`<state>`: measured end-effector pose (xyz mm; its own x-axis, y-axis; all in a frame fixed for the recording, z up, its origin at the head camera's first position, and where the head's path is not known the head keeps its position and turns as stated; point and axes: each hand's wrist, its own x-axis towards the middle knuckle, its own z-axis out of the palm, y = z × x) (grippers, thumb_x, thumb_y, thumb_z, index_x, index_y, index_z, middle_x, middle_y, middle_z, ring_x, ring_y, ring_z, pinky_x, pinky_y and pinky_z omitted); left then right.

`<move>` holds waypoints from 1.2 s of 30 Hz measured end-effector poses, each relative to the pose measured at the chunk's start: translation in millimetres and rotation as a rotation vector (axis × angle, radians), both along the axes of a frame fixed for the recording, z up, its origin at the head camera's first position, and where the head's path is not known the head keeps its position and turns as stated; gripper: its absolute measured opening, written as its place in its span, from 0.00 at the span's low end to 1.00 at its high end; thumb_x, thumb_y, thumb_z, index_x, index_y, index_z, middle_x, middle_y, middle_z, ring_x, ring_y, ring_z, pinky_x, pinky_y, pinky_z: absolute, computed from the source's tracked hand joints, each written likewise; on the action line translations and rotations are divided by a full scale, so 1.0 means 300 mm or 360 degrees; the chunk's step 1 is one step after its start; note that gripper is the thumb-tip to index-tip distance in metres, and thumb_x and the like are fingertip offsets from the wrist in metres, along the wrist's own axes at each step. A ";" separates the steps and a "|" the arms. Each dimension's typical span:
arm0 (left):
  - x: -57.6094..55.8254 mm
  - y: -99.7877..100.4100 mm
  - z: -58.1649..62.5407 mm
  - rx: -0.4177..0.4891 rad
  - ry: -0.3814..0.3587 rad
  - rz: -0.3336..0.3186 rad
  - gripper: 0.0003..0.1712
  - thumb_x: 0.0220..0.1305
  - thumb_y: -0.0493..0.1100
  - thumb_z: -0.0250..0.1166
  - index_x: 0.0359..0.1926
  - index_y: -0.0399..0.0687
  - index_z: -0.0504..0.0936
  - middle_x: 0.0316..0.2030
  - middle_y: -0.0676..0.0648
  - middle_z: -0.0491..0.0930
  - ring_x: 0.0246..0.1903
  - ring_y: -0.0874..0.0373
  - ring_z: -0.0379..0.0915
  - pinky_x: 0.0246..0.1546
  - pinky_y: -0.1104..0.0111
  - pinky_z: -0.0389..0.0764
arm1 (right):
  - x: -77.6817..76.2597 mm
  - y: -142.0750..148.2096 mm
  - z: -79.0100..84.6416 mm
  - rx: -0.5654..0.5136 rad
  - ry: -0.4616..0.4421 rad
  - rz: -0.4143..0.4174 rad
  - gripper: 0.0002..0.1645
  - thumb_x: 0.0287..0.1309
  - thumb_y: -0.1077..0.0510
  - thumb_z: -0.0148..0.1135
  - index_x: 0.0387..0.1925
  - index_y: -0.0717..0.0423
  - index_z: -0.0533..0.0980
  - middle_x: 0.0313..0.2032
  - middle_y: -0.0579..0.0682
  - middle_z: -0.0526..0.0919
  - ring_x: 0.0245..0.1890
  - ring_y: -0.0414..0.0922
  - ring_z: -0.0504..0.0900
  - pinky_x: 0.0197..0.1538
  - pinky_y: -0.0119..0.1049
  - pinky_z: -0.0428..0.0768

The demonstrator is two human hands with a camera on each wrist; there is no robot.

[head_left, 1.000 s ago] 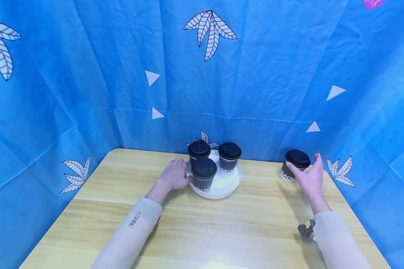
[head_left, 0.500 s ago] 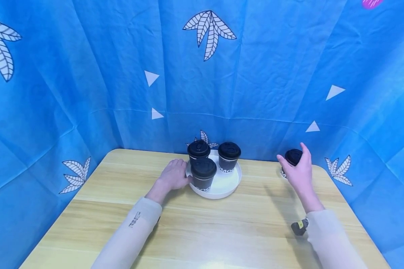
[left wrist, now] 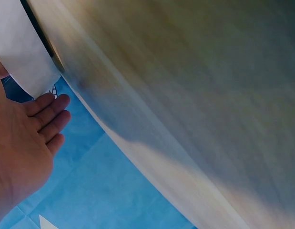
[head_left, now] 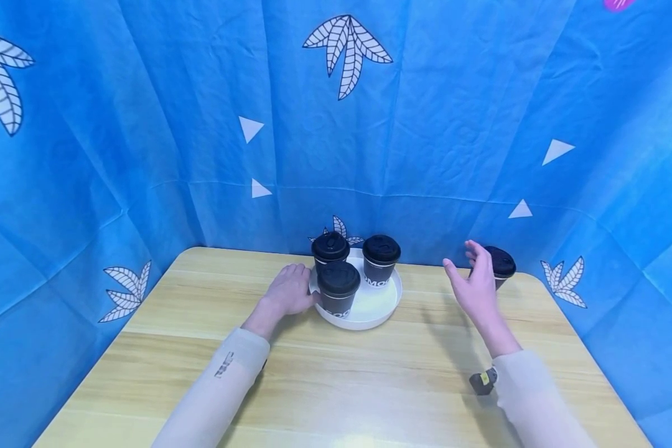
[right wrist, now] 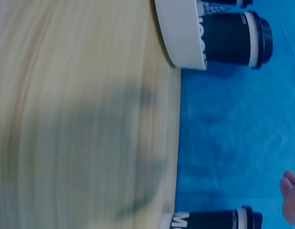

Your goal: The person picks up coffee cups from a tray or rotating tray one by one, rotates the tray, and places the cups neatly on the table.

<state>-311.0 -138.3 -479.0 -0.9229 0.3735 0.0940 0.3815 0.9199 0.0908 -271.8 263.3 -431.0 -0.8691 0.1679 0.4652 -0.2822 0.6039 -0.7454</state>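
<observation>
While the right hand [head_left: 475, 286] is held above the desk [head_left: 392, 379], its thumb and fingers are spread wide with a gap between them, and it has hold of nothing. Just behind it and to its right stands a lone cup [head_left: 500, 262], upright on the desk and partly hidden by the hand in the head view. In the right wrist view, a gap shows between the visible fingers and this cup, which bears white lettering.

Well to the left of the right hand, the left hand [head_left: 288, 291] rests at the near-left rim of a round white tray [head_left: 378, 308]. Its fingers lie side by side and only slightly bent, the index finger against the tray wall and the thumb set apart at the rim; how firmly it presses cannot be told.

Three further cups, all upright and black-lidded, stand in the tray to the right of the left hand. The front cup [head_left: 338, 289] is nearest the thumb; the rear-left cup [head_left: 331, 247] is directly behind it, contact between the two not determinable. The rear-right cup [head_left: 381, 256] stands farthest from that hand.

At the cuff below the right hand sits a small dark object [head_left: 483, 381] with a yellow patch. Beyond both hands hangs a blue cloth [head_left: 453, 124] printed with white leaves and triangles.
</observation>
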 end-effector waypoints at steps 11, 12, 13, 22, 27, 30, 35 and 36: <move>0.001 0.001 0.001 -0.0006 0.0013 -0.0003 0.36 0.65 0.61 0.62 0.58 0.34 0.75 0.49 0.41 0.75 0.54 0.45 0.68 0.69 0.54 0.66 | -0.010 -0.078 -0.057 -0.0014 0.0098 0.0123 0.28 0.74 0.62 0.54 0.69 0.71 0.64 0.63 0.67 0.71 0.61 0.64 0.74 0.66 0.59 0.72; 0.000 0.001 0.001 -0.0002 0.0012 -0.0002 0.36 0.65 0.61 0.62 0.58 0.34 0.75 0.49 0.41 0.75 0.54 0.45 0.68 0.69 0.54 0.66 | -0.010 -0.085 -0.062 -0.0016 0.0079 0.0128 0.28 0.74 0.62 0.54 0.69 0.71 0.64 0.62 0.68 0.71 0.60 0.64 0.74 0.65 0.59 0.73; 0.000 0.000 0.000 -0.0004 0.0011 -0.0002 0.36 0.65 0.61 0.62 0.58 0.34 0.75 0.49 0.41 0.75 0.54 0.45 0.68 0.69 0.54 0.66 | -0.011 -0.091 -0.065 -0.0021 0.0057 0.0135 0.28 0.73 0.63 0.54 0.69 0.71 0.64 0.62 0.68 0.71 0.60 0.64 0.75 0.65 0.58 0.73; -0.001 0.003 0.000 0.0008 0.0007 0.0004 0.36 0.65 0.61 0.62 0.58 0.33 0.75 0.49 0.41 0.75 0.54 0.45 0.68 0.69 0.54 0.66 | -0.020 -0.129 -0.106 0.0013 -0.0162 0.0195 0.26 0.75 0.62 0.50 0.69 0.70 0.65 0.63 0.67 0.72 0.59 0.63 0.77 0.62 0.58 0.78; 0.001 0.004 0.001 -0.0001 0.0005 0.0004 0.36 0.65 0.60 0.62 0.58 0.33 0.75 0.49 0.41 0.75 0.54 0.45 0.68 0.69 0.54 0.66 | -0.024 -0.152 -0.130 0.0054 -0.0284 0.0227 0.27 0.75 0.61 0.53 0.69 0.70 0.66 0.62 0.65 0.74 0.58 0.61 0.78 0.62 0.56 0.78; 0.002 0.003 0.001 -0.0001 0.0004 0.0001 0.36 0.65 0.61 0.62 0.59 0.33 0.75 0.50 0.40 0.75 0.55 0.44 0.68 0.69 0.54 0.66 | -0.024 -0.166 -0.139 0.0083 -0.0352 0.0242 0.27 0.74 0.60 0.54 0.69 0.70 0.66 0.62 0.65 0.75 0.57 0.61 0.79 0.62 0.56 0.79; -0.002 0.001 -0.001 -0.0010 0.0010 -0.0007 0.37 0.65 0.61 0.62 0.59 0.33 0.75 0.51 0.40 0.75 0.55 0.44 0.68 0.69 0.54 0.66 | -0.026 -0.190 -0.150 0.0130 -0.0444 0.0272 0.28 0.75 0.59 0.54 0.68 0.71 0.66 0.61 0.66 0.76 0.57 0.61 0.80 0.61 0.56 0.79; -0.003 0.000 -0.002 -0.0012 0.0012 -0.0007 0.37 0.65 0.61 0.62 0.59 0.33 0.75 0.51 0.40 0.75 0.55 0.44 0.68 0.68 0.54 0.67 | -0.027 -0.194 -0.151 0.0138 -0.0460 0.0282 0.28 0.75 0.58 0.54 0.68 0.71 0.66 0.61 0.66 0.76 0.57 0.61 0.80 0.60 0.56 0.79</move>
<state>-311.8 -138.3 -479.5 -0.9204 0.3786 0.0983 0.3865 0.9187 0.0809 -279.8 205.2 -476.4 -0.9791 -0.0268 0.2017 -0.1733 0.6290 -0.7579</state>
